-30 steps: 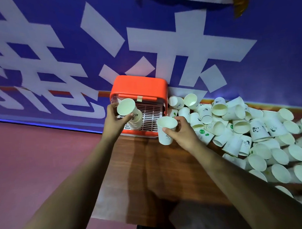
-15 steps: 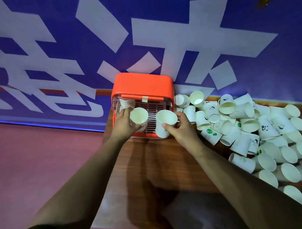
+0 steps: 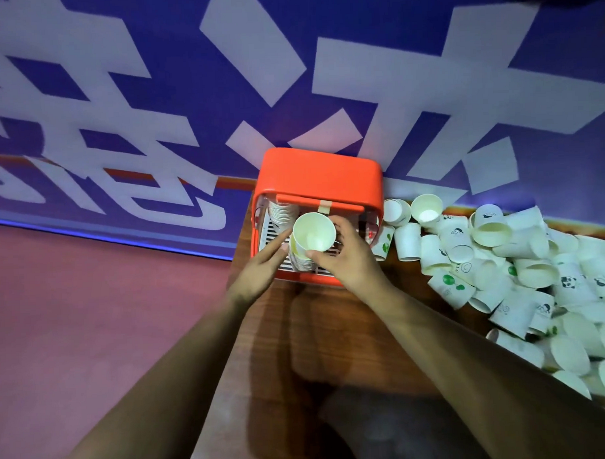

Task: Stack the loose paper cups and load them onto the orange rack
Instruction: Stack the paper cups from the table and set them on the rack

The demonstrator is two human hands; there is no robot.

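Observation:
The orange rack [image 3: 319, 175] stands at the table's far edge against the wall. In front of its white grille a short stack of paper cups [image 3: 313, 233] is held tilted, mouth toward me. My right hand [image 3: 348, 260] grips this stack, thumb on the near side and fingers behind it. My left hand [image 3: 259, 267] lies at the stack's left with straight fingers touching its side. A second stack of cups [image 3: 282, 213] lies inside the rack at its left. The pile of loose cups [image 3: 501, 277] covers the table to the right.
The wooden table [image 3: 318, 325] ends just left of the rack, with red floor [image 3: 91, 322] beyond. A blue wall banner [image 3: 186, 96] stands directly behind the rack. The loose cups reach to the rack's right side.
My right hand moved its cup left and it now sits nested on the cup that the left hand held. My left fingers have straightened beside the stack. The camera has come closer.

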